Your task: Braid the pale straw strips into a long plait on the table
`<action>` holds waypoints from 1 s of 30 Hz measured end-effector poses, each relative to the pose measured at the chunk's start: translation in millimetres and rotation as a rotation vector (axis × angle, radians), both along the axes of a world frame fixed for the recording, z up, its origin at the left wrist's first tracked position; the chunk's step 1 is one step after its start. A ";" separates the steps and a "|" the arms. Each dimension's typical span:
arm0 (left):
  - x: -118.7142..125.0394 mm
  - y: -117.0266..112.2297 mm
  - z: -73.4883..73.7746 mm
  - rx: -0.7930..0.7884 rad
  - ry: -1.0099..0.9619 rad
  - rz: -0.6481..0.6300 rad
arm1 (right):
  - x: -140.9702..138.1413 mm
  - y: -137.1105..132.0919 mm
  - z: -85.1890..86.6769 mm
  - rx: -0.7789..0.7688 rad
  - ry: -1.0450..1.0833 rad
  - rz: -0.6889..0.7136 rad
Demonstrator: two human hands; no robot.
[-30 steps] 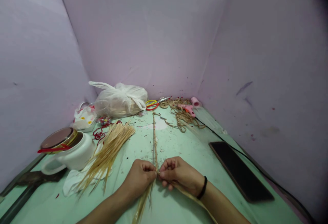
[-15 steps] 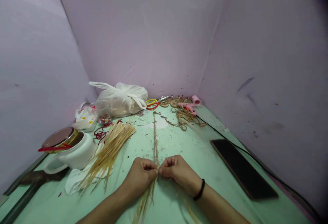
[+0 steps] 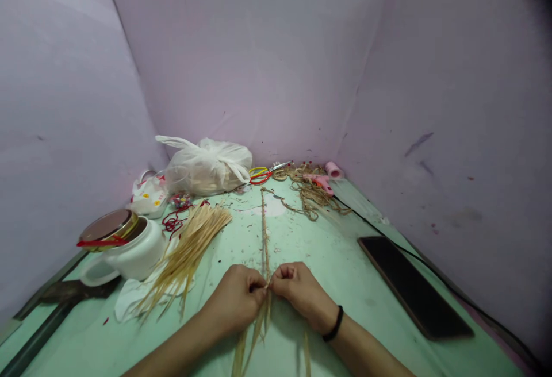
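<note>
A thin braided cord (image 3: 264, 227) of straw-coloured fibre runs from the far part of the green table straight toward me. At its near end, my left hand (image 3: 238, 295) pinches the strands between thumb and forefinger. My right hand (image 3: 303, 293), with a black band at the wrist, pinches strands at the same spot, its fingertips almost meeting the left ones. Loose flat straw strands (image 3: 259, 334) hang below the fingers toward the near edge, and one strand (image 3: 307, 354) trails under my right wrist. The exact crossing of strands is hidden by the fingertips.
Left lie a bundle of straw (image 3: 194, 250), a white cup (image 3: 140, 250) with a round lidded tin, and a hammer (image 3: 64, 296). Behind are a plastic bag (image 3: 211, 167), scissors (image 3: 263, 176), tangled twine (image 3: 317, 199) and a pink glue gun (image 3: 321, 181). A phone (image 3: 411, 285) lies right.
The view has shifted slightly, so the things appear a little further right. The loose strands below my hands have moved; both hands keep pinching at the cord's near end.
</note>
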State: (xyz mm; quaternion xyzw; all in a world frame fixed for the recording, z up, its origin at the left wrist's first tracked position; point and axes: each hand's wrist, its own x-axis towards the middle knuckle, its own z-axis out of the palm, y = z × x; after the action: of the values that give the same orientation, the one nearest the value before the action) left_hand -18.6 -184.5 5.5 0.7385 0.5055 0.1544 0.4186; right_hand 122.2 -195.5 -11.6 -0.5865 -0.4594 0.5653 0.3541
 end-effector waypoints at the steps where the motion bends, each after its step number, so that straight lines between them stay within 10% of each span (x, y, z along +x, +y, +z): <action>1: -0.9 -0.3 2.0 -0.004 0.030 0.029 | -0.2 0.2 -0.1 -0.008 -0.005 0.003; 15: 6.4 -38.7 0.4 0.303 0.336 -0.099 | -1.2 -2.9 -4.7 0.001 0.170 0.022; 20: -1.4 -13.6 17.0 0.089 0.052 0.173 | 2.1 -3.7 0.3 -0.082 0.245 0.039; 25: 2.9 -0.8 12.6 -0.596 -0.346 0.208 | 3.8 -3.7 5.9 -0.087 0.309 0.101; 30: 4.7 2.5 -0.5 -0.599 -0.364 0.299 | 2.7 -0.2 -3.8 0.015 0.173 0.123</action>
State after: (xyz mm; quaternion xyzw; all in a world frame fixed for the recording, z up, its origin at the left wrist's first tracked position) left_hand -13.9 -181.9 5.0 0.4622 0.5479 0.1878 0.6715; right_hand 124.9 -195.7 -15.4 -0.5035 -0.4665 0.6312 0.3612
